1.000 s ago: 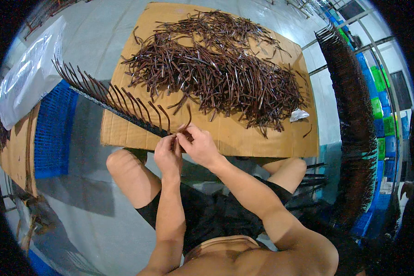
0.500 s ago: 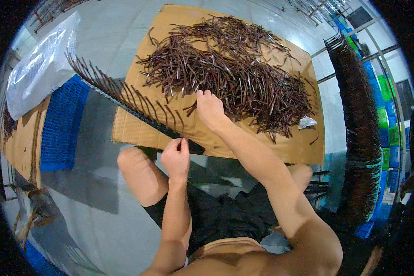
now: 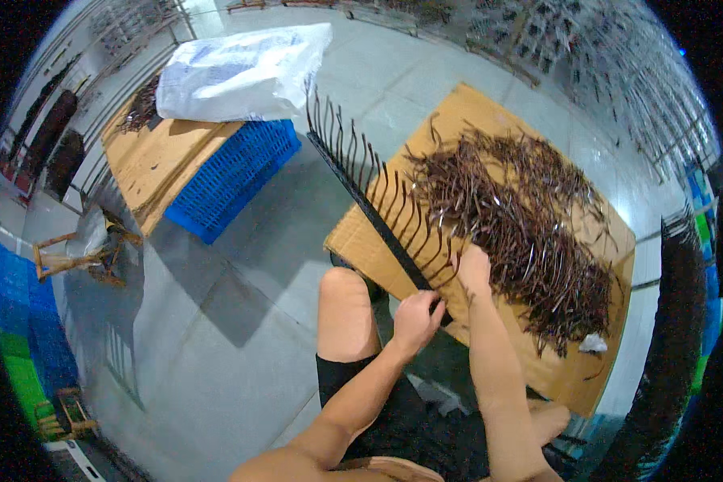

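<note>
My left hand is closed, thumb and fingers pinching the near end of a long black bar. The bar slants away to the far left, and a row of thin, wavy dark-brown strips stands out along its right side. My right hand is at the near left edge of a heap of loose brown strips, beside the bar's last strips. Its fingers are curled together, and whatever they hold is hidden. The heap lies on a cardboard sheet in front of my knees.
At the far left, a white plastic bag lies on a board over a blue slatted crate. A small white scrap sits on the cardboard's right side. A dense dark hanging bundle stands at the right, and a wooden stool at the left.
The view has swung left, so the cardboard and heap appear farther right and turned. My right hand has drawn closer to my left hand, which keeps its pinch on the bar.
</note>
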`<action>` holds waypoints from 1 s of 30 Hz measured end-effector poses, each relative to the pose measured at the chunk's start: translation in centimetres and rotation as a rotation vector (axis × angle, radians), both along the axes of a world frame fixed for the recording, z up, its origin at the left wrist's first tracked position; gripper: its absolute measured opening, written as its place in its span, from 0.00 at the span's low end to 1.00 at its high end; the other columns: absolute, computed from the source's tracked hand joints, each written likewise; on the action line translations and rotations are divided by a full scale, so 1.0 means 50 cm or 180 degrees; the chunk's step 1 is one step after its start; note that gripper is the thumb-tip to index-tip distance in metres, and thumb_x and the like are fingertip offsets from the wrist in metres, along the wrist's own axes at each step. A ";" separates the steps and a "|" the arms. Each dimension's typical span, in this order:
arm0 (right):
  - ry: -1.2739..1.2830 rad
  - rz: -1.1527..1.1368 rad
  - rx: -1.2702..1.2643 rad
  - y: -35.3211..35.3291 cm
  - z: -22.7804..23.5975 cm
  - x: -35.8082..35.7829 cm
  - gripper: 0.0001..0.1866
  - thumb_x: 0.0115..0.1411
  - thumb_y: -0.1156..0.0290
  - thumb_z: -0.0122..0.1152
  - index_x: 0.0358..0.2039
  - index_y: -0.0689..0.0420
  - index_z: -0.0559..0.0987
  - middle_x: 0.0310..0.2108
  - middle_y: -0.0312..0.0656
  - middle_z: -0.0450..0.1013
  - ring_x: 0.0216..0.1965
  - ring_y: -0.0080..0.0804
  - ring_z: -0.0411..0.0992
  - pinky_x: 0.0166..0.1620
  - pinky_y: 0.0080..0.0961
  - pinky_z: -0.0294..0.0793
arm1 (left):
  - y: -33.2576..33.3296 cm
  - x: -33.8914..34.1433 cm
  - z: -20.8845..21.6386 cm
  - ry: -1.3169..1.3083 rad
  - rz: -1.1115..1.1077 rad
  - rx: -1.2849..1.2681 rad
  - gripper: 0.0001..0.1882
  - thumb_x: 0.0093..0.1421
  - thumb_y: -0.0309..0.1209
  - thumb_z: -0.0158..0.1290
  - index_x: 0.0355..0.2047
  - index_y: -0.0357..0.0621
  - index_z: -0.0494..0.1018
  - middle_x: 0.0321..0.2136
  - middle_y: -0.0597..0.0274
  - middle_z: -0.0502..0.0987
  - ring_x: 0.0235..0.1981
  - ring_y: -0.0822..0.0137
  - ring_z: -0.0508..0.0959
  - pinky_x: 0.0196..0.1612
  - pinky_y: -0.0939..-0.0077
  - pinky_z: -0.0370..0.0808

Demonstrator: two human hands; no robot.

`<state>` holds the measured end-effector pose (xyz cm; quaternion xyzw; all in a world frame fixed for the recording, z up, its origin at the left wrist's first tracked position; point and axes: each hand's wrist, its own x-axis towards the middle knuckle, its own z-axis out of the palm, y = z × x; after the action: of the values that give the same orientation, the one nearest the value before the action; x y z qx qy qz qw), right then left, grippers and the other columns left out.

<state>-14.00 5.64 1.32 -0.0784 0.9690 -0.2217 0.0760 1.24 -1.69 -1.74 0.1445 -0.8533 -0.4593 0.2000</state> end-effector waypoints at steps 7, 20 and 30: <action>-0.0368 0.0441 0.0385 0.064 -0.055 -0.036 0.15 0.47 0.63 0.64 0.30 0.63 0.78 0.31 0.55 0.76 0.36 0.47 0.77 0.39 0.43 0.77 | -0.001 -0.036 0.005 -0.0138 -0.0050 0.0003 0.12 0.54 0.36 0.56 0.33 0.41 0.77 0.31 0.49 0.78 0.34 0.47 0.78 0.38 0.60 0.75; -0.2705 -0.0979 -0.3802 0.155 -0.027 0.134 0.07 0.55 0.71 0.62 0.23 0.59 0.77 0.17 0.37 0.68 0.16 0.24 0.65 0.16 0.24 0.58 | -0.012 -0.018 -0.012 -0.0277 -0.0083 -0.0404 0.14 0.63 0.35 0.52 0.38 0.33 0.75 0.33 0.50 0.79 0.33 0.54 0.78 0.36 0.65 0.73; -0.2168 -0.1217 -0.4209 0.118 0.015 0.132 0.10 0.52 0.67 0.63 0.20 0.60 0.77 0.21 0.38 0.72 0.19 0.28 0.67 0.20 0.30 0.66 | -0.022 -0.029 -0.028 -0.0255 -0.0087 -0.0442 0.17 0.63 0.37 0.52 0.39 0.31 0.75 0.34 0.46 0.79 0.35 0.49 0.77 0.40 0.63 0.73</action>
<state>-7.40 11.54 2.06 0.1340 0.5547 -0.7763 0.2679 -0.22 -2.80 -3.12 0.1369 -0.8924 -0.3955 0.1690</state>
